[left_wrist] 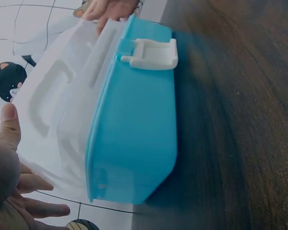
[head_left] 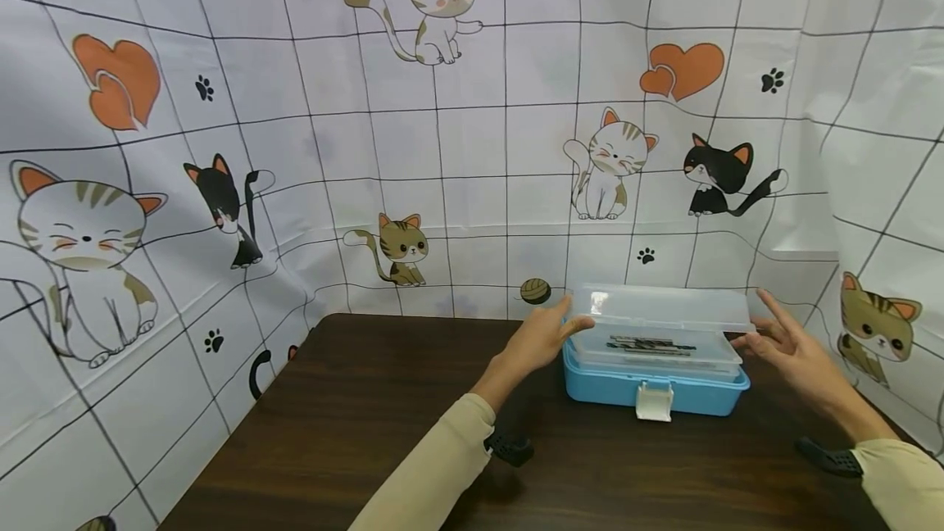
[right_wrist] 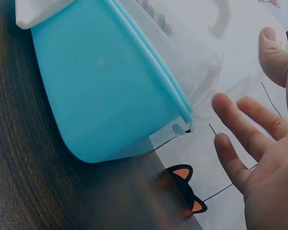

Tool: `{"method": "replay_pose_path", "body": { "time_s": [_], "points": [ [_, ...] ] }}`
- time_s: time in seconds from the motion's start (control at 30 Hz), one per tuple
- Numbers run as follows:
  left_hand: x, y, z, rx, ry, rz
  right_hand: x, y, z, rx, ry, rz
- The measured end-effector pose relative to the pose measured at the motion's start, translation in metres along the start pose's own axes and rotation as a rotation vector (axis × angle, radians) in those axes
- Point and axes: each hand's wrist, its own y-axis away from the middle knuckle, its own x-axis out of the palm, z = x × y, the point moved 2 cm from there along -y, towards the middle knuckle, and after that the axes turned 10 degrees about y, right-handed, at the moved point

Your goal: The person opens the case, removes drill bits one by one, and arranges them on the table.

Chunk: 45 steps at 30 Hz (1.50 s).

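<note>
From my end both hands read released: L hand (head_left: 542, 330) has its fingers spread at the box's L end, thumb out toward the lid, nothing gripped; R hand (head_left: 800, 359) is likewise spread at the R end, fingers apart, nothing held. In the R wrist cam I get a gap betw. those fingers and the box side; whether L fingertips actually touch the lid edge, I can't tell. The box (head_left: 612, 388) is light blue, sits R of ctr. near the far edge of the desk (head_left: 413, 400), w/ its front toward the person. White latch (head_left: 654, 404) hangs undone on the front. See-through lid (head_left: 664, 307) is up off the base on the wall side; the L wrist cam shows me a pale handle (left_wrist: 45, 96) on it. Below the lid, a see-through tray (head_left: 708, 359) sits in the base w/ a few slim dark rods (head_left: 652, 346) lying abt. lengthwise; R wrist cam gives some a twisted metal look. What's under the tray I can't make out. Room: dark wood runs wide to L of the box and also in front, toward the sleeves; the cat-print sheet (head_left: 472, 146) stands just behind the box, and it also closes in on the R, near the R hand.
</note>
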Motion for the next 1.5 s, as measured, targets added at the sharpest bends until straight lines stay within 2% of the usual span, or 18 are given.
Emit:
{"method": "replay_pose_path", "body": {
  "time_s": [0.1,0.27,0.4,0.53,0.63,0.73,0.9,1.07,1.37,1.5],
  "points": [
    [-0.001,-0.001,0.000,0.022,0.037,-0.025,0.002,0.001,-0.002,-0.025,0.015,-0.011],
    [0.001,-0.009,0.018,0.077,0.240,-0.102,0.005,0.003,-0.006,0.005,0.067,-0.039],
    [0.000,-0.011,0.032,0.172,0.366,-0.089,0.010,0.002,-0.007,0.025,0.059,-0.058],
    [-0.001,-0.010,0.035,0.290,0.373,-0.027,0.012,0.000,-0.006,0.048,0.055,-0.054],
    [-0.001,-0.011,0.035,0.332,0.376,-0.017,0.013,-0.003,-0.004,0.036,0.062,-0.040],
    [-0.002,-0.013,0.034,0.354,0.389,-0.038,0.011,-0.006,-0.004,0.006,0.070,-0.034],
    [-0.003,-0.016,0.032,0.401,0.351,-0.089,0.009,-0.008,-0.006,-0.038,0.049,-0.036],
    [-0.002,-0.017,0.029,0.442,0.312,-0.116,0.010,-0.011,-0.009,-0.110,-0.061,-0.024],
    [0.004,-0.020,0.025,0.428,0.311,-0.100,0.001,-0.014,-0.009,-0.187,-0.410,0.133],
    [0.004,-0.019,0.023,0.417,0.311,-0.098,0.000,-0.013,-0.008,-0.200,-0.517,0.166]
  ]
}}
